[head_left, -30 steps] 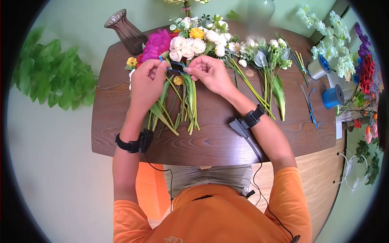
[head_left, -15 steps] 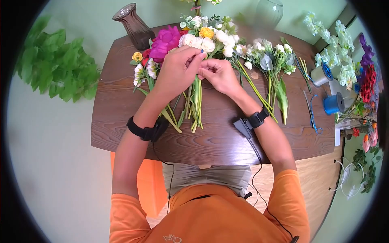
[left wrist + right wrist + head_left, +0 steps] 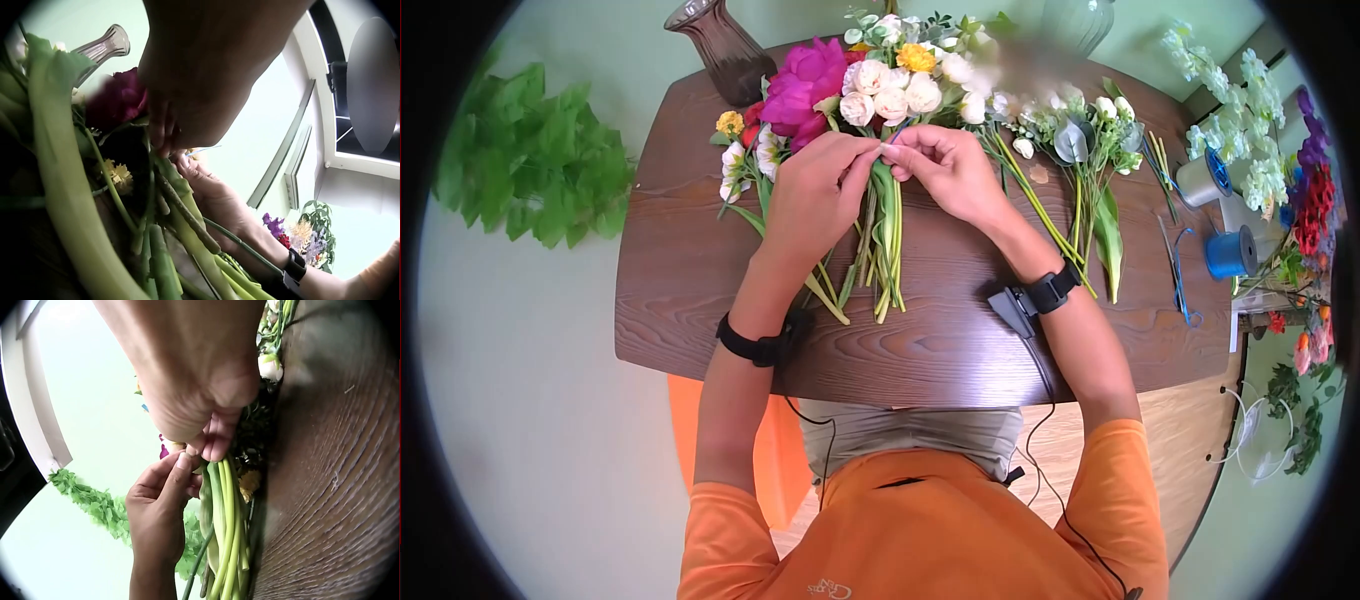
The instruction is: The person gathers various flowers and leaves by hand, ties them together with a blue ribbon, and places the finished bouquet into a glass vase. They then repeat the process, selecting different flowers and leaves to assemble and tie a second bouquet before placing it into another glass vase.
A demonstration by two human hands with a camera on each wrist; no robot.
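A bouquet of cream roses (image 3: 890, 102), a magenta peony (image 3: 808, 82) and a yellow flower (image 3: 916, 57) lies on the table, its green stems (image 3: 887, 255) pointing toward the person. Over the top of these stems, just below the blooms, the left hand (image 3: 825, 185) and right hand (image 3: 953, 178) meet fingertip to fingertip. Between thumbs and forefingers they pinch a thin blue ribbon (image 3: 201, 150); a short end shows in the left wrist view, and most of it is hidden by the fingers. In the right wrist view both thumbs sit close against the stems (image 3: 226, 506).
A smoky glass vase (image 3: 728, 55) stands at the back left. To the right lie a second group of white flowers (image 3: 1080, 135), loose stems and ribbon pieces (image 3: 1178, 275). Ribbon spools, one blue (image 3: 1228, 254) and one silvery (image 3: 1200, 182), are near the right edge.
The hands were apart with blue ribbon stretched between them; the left hand then crossed right, over the stems. Now it has drawn back slightly left, and both hands' fingertips meet.
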